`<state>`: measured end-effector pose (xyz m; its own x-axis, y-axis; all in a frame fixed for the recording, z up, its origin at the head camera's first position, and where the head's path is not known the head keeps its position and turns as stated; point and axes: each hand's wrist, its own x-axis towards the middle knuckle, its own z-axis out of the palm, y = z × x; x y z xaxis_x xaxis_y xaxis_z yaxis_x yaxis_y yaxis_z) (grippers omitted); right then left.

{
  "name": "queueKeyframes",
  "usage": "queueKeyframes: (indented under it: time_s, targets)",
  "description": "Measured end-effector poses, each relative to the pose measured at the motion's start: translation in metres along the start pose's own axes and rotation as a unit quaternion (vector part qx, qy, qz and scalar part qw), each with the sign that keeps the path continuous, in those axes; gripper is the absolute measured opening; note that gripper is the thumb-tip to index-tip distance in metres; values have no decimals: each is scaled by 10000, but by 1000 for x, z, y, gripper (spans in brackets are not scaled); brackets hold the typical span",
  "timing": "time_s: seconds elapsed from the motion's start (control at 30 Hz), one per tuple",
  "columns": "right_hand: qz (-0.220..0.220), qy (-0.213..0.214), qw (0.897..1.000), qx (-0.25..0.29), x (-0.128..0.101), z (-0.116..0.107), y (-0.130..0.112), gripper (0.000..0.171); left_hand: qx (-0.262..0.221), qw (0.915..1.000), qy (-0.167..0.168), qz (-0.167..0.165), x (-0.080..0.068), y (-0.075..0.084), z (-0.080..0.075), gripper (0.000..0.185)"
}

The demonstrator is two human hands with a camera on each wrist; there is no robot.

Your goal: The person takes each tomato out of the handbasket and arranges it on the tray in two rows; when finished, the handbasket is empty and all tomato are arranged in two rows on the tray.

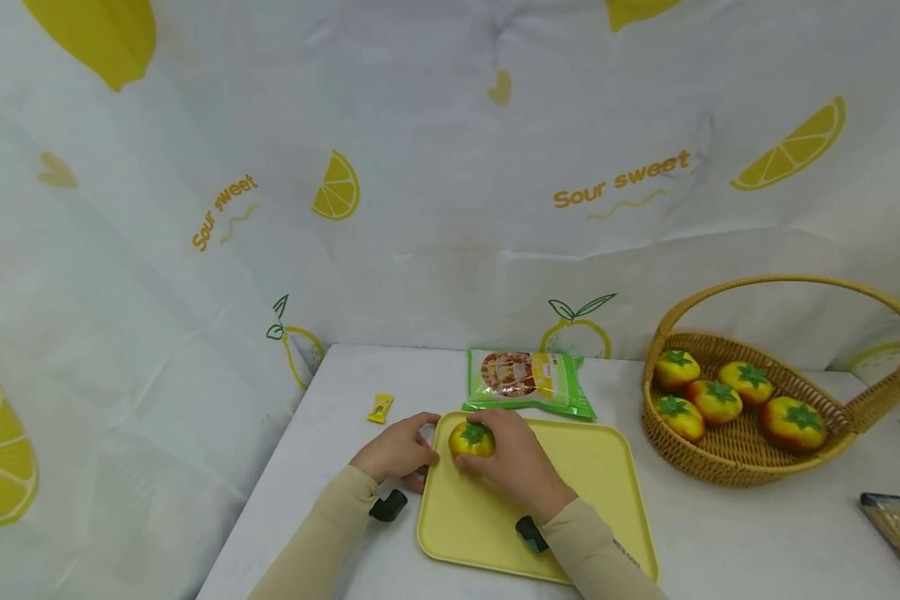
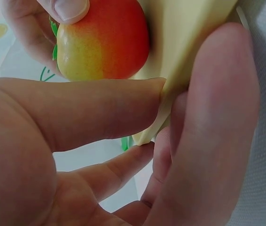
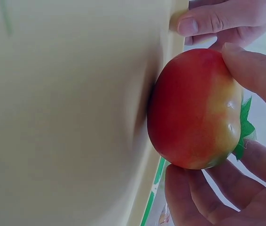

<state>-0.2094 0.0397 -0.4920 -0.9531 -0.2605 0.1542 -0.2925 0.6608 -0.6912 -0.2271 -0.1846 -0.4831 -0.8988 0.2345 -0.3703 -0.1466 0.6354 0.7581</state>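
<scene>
Head view shows a person seated at a white table (image 1: 330, 417), both sleeved arms reaching forward to a yellow tray (image 1: 592, 475) that lies flat in front of them. The right hand (image 1: 521, 462) curls its fingers and thumb round a toy tomato (image 1: 472, 439), yellow and red with a green leafy top, which sits on the tray's far left corner. The right wrist view shows the tomato (image 3: 196, 110) touching the tray's surface (image 3: 67, 117), with a fingertip on its upper side and other fingers cupped below it. The left hand (image 1: 397, 452) rests at the tray's left edge, just beside the tomato; in the left wrist view its thumb and fingers (image 2: 213, 127) pinch the tray's rim (image 2: 154, 127). Behind the tray lies a green snack packet (image 1: 528, 379), and a small yellow wrapper (image 1: 380, 407) lies to the left of it. To the right stands a wicker basket (image 1: 870, 400) holding four more toy tomatoes (image 1: 716, 398). A lemon-print cloth (image 1: 420, 167) hangs behind the table.
</scene>
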Motion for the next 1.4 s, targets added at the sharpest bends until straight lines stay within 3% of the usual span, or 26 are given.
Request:
queueKeyframes:
  time_s: [0.7, 1.4]
  targets:
    - [28, -22, 10000, -39, -2, -6, -1, 63, 141, 9999, 44, -23, 0, -1, 1, 66]
    - [27, 1, 9997, 233, -7, -35, -9, 62, 42, 10000, 53, 10, 4, -5, 3, 68]
